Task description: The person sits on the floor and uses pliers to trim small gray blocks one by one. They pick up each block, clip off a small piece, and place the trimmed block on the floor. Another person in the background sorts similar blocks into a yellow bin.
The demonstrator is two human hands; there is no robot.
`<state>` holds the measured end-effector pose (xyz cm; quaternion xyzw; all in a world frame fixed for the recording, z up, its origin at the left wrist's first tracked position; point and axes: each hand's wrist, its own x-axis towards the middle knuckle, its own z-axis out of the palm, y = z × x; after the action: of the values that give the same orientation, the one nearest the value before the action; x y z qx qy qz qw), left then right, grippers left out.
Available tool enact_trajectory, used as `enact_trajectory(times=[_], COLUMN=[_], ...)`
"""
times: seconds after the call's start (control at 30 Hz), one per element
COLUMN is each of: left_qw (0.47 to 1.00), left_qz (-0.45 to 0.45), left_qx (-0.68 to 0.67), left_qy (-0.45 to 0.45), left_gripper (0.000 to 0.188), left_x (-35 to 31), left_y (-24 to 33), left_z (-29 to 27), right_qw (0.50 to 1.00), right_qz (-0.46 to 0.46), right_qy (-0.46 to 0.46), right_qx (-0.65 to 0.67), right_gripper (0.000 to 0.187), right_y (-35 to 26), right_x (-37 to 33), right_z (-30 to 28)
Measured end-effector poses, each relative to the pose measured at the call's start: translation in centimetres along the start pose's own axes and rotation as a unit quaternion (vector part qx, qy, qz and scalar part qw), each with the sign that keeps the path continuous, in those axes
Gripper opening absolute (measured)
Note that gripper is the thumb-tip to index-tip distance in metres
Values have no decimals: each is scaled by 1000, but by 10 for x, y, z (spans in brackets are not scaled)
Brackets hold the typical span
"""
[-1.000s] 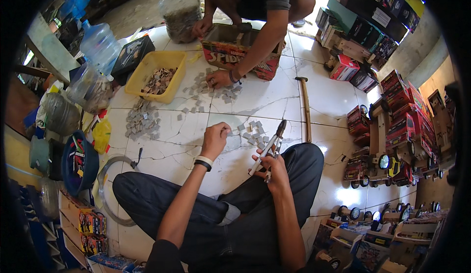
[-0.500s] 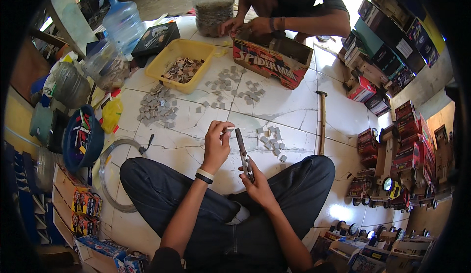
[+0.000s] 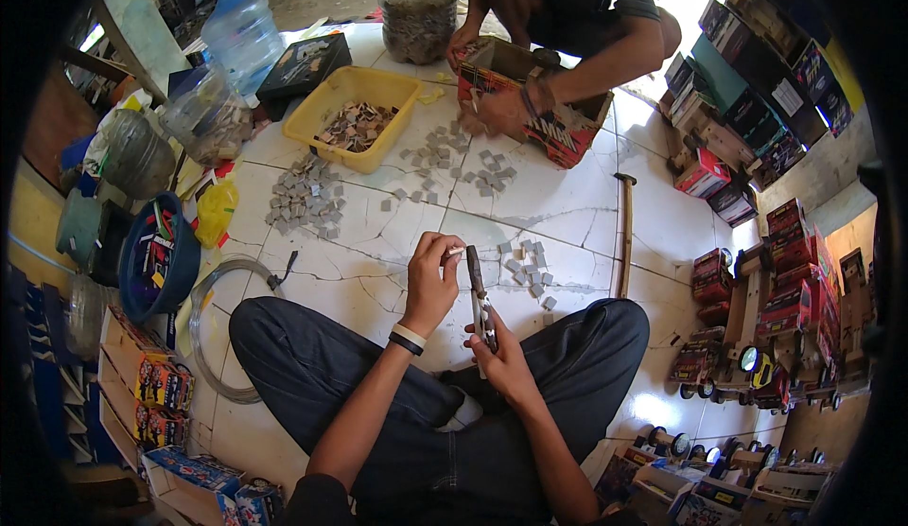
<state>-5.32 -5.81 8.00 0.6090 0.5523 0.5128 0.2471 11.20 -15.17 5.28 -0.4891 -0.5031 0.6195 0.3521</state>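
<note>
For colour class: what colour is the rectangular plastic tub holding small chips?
The tub is yellow, clearest in head view.

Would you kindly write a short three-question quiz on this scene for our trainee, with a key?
1. Which tool is in the right hand of the seated person: (a) a saw, (b) pliers or (c) a brush?
2. True or false: the hammer lies to the right of the yellow tub.
3. What does the seated person's left hand pinch between its fingertips?

Key: 1. b; 2. true; 3. a small piece.
</note>
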Motion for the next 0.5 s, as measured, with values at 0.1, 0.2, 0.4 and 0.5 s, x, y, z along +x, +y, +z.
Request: enact_trajectory(times=[0.1,0.2,0.4,0.5], left_qw=[1000,1000,994,951], left_qz=[4,10,-35,-130], left_qx=[14,16,-102,-279], left_qy=[-2,0,5,-11], left_gripper=[21,23,20,19], left_x=[-1,-2,-2,-4], left_y=[1,1,-8,-13], left_z=[-1,0,2,5], right_qw=[999,1000,999,983], right_qz=[-2,-4,31,100], right_qy=[10,9,0,-49], right_qx=[34,-8,9,144], right_gripper=[64,66,71,75], right_y=[1,-4,-30,-44], right_x=[-2,-3,-7,-10], right_z=[1,-1,-2,-8])
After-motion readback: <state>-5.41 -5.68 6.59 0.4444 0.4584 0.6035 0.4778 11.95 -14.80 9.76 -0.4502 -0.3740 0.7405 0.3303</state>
